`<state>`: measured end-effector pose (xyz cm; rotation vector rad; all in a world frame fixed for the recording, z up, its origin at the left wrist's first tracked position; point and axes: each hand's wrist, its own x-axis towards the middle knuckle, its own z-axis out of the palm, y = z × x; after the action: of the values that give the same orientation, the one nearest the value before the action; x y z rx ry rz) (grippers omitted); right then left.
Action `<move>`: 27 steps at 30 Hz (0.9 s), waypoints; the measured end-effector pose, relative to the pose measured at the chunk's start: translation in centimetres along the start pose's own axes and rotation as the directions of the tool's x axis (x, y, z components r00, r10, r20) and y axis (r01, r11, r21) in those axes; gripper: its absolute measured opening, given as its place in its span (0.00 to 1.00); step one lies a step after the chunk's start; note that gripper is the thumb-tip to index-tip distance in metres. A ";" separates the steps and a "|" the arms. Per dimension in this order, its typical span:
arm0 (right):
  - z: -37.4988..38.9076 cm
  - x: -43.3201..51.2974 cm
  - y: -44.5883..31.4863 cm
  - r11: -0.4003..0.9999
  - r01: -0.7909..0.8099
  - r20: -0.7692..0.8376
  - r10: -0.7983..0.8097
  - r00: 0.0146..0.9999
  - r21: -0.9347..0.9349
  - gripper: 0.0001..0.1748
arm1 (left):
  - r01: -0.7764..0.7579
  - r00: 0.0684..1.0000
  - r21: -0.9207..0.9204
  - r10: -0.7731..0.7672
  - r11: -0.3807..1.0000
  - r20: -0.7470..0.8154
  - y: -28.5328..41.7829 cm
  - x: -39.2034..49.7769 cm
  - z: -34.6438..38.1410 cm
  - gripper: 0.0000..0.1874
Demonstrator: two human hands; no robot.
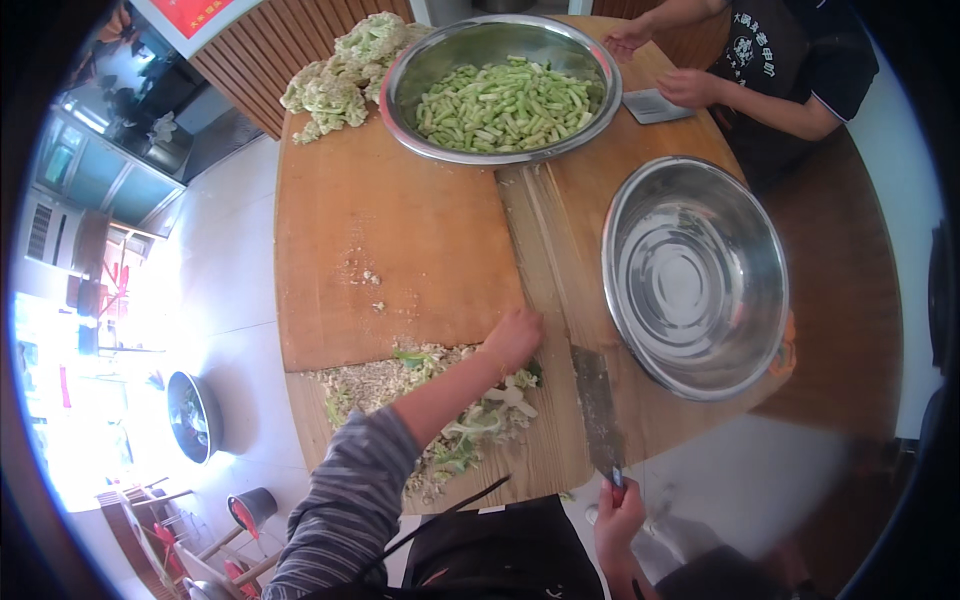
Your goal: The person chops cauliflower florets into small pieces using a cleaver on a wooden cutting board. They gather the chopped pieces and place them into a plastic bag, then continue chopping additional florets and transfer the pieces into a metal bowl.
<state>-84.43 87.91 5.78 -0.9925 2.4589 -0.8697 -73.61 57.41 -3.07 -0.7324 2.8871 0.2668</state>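
My right hand (621,510) grips the red handle of a cleaver (598,409), whose broad blade lies flat over the wooden table near its front edge. Curled at the near right corner of a large wooden cutting board (397,232) is my left hand (516,337); its fingertips are hidden, so I cannot tell whether it holds anything. Under my left forearm, cauliflower stalks and leaves (480,431) lie with a heap of pale crumbs (367,386) along the board's near edge. A few crumbs (367,277) are scattered on the board.
An oval steel basin (686,277) holding nothing stands at right; another basin (397,124) holds cut green vegetable pieces (510,105). Cauliflower heads (337,82) sit at the far left. Across the table, a person's hand (686,88) is over another cleaver (656,106). A tub (210,416) stands on the floor.
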 end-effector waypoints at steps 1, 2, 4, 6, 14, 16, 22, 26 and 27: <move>0.2 0.7 -0.4 0.999 0.052 -0.016 -0.052 0.999 -0.016 0.11 | -0.004 0.999 -0.114 -0.001 0.993 -0.048 0.4 -2.6 -0.2 0.06; 0.5 1.5 -1.0 0.994 0.104 -0.033 -0.105 0.994 -0.036 0.11 | -0.019 0.994 -0.223 -0.006 0.975 -0.110 0.6 -5.1 -0.5 0.08; 2.3 4.2 -3.0 0.983 0.182 -0.009 -0.182 0.983 -0.004 0.11 | 0.216 0.974 -0.472 -0.226 0.855 0.036 1.1 -9.5 -1.4 0.18; 5.6 7.9 -6.1 0.907 0.402 -0.014 -0.407 0.913 -0.123 0.11 | 0.186 0.932 -0.442 -0.300 0.878 -0.202 1.6 -12.4 -2.6 0.18; 22.5 22.1 -23.7 0.805 0.583 0.104 -0.574 0.812 -0.109 0.09 | 0.412 0.642 -0.731 -0.743 0.544 -0.191 5.3 -23.2 -4.5 0.16; 25.0 25.5 -25.9 0.826 0.529 0.201 -0.494 0.846 -0.196 0.10 | 0.439 0.601 -0.744 -0.780 0.503 -0.173 6.5 -25.9 -3.8 0.16; 29.9 35.6 -27.6 0.687 0.518 0.041 -0.582 0.812 -0.510 0.11 | 0.577 0.280 -0.786 -0.958 0.222 -0.065 8.9 -35.1 -1.7 0.14; 32.0 36.8 -27.8 0.698 0.606 0.113 -0.615 0.780 -0.381 0.11 | 0.590 0.183 -0.797 -0.983 0.129 -0.024 10.1 -37.3 -0.3 0.12; 32.1 36.1 -27.7 0.624 0.695 0.156 -0.694 0.703 -0.358 0.11 | 0.581 0.185 -0.803 -0.982 0.133 -0.029 10.2 -37.1 0.0 0.12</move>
<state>-79.00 33.24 -3.35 -2.1934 2.2659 -0.5465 -46.30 83.21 5.36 -2.9188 1.9856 1.0368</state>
